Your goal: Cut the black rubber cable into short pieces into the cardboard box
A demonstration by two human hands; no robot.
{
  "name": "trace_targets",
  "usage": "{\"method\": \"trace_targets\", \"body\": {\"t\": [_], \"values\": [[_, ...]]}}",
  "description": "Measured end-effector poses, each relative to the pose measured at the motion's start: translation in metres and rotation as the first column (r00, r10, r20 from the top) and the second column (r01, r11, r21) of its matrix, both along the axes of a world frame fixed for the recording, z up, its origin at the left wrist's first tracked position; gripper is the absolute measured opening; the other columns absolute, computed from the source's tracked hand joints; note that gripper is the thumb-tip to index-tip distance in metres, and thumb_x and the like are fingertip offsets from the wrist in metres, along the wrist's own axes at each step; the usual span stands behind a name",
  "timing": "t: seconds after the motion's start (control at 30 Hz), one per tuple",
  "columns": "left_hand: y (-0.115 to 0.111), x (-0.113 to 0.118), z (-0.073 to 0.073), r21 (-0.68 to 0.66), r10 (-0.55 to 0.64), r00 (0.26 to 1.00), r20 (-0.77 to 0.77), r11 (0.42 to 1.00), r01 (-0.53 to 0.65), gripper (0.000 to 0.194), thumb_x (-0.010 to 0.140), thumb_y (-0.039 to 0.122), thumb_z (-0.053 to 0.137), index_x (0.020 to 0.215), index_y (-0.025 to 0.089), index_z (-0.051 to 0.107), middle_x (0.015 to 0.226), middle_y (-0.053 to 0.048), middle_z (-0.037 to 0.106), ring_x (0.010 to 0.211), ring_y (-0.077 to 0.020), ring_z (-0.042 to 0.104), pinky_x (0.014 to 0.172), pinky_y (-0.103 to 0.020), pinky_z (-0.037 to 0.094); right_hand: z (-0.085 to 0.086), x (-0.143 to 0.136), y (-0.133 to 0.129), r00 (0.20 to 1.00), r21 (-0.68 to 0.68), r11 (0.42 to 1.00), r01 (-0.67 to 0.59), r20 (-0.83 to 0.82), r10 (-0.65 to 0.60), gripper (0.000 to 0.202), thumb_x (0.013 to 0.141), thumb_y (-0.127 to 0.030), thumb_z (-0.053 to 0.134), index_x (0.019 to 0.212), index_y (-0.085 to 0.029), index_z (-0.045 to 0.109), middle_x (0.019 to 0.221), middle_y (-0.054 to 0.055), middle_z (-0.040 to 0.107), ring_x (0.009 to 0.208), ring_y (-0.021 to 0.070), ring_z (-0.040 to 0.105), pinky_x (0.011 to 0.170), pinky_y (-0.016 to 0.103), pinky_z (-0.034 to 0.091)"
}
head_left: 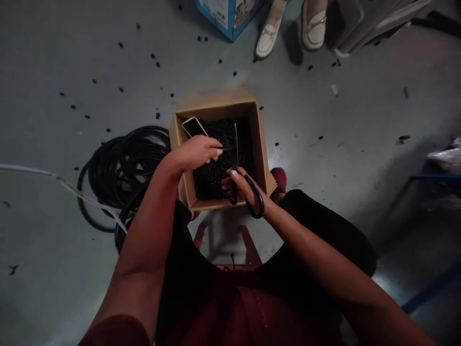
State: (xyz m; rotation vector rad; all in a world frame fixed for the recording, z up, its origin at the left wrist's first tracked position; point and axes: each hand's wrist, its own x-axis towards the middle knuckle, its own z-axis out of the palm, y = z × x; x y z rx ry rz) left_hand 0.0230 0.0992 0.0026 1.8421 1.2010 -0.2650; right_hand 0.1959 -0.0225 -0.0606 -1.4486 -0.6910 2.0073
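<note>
A cardboard box [264, 158] stands on the floor between my knees, with many small black pieces [216, 180] inside. Over its left part, my left hand [203, 151] pinches a thin black ribbed strip [226, 149] that points right. My right hand [242, 182] is closed on black-handled scissors [255, 204]. The scissor blades reach up over the box, just beyond the strip's right end; whether they touch it I cannot tell. A phone [194, 127] in a light frame leans in the box's back left corner, partly behind my left hand.
Coiled black tubing [122, 163] lies left of the box, with a white cable [65, 182] running to it. Small black pieces dot the floor. Another person's light shoes [266, 42], a blue box [232, 19] and a grey stool [360, 24] are at the back.
</note>
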Motion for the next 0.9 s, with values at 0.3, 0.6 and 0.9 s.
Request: {"method": "trace_targets", "body": {"t": [0.3, 0.6, 0.9], "values": [[-0.005, 0.004, -0.004, 0.066, -0.038, 0.998, -0.044, 0.997, 0.041, 0.035, 0.092, 0.020, 0.042, 0.106, 0.008, 0.072, 0.096, -0.007, 0.073, 0.082, -0.0142, 0.064, 0.081, -0.025, 0.046, -0.004, -0.001, -0.002, 1.000, 0.002, 1.000, 0.019, -0.024, -0.019, 0.049, 0.076, -0.065, 0.068, 0.096, -0.023, 0.051, 0.077, -0.004, 0.057, 0.063, 0.0120, 0.055, 0.058, 0.028, 0.050], [-0.023, 0.004, -0.008, 0.112, -0.053, 0.990, -0.134, 0.991, 0.068, 0.035, 0.101, 0.021, 0.042, 0.114, 0.006, 0.071, 0.114, -0.014, 0.073, 0.098, -0.0175, 0.064, 0.087, -0.029, 0.046, -0.013, -0.010, -0.014, 1.000, -0.058, 0.998, 0.011, -0.015, -0.012, 0.046, 0.071, -0.053, 0.075, 0.096, -0.026, 0.047, 0.067, -0.007, 0.052, 0.052, 0.0103, 0.048, 0.044, 0.022, 0.044], [-0.057, -0.001, 0.010, 0.021, -0.017, 0.987, -0.159, 1.000, 0.021, 0.034, 0.100, 0.021, 0.046, 0.119, 0.004, 0.070, 0.125, -0.019, 0.070, 0.112, -0.0261, 0.065, 0.093, -0.035, 0.052, -0.007, -0.022, -0.053, 0.995, -0.010, 1.000, 0.004, 0.100, -0.003, 0.042, 0.071, -0.052, 0.075, 0.086, -0.024, 0.047, 0.057, -0.009, 0.042, 0.041, 0.0070, 0.037, 0.035, 0.019, 0.033]]}}
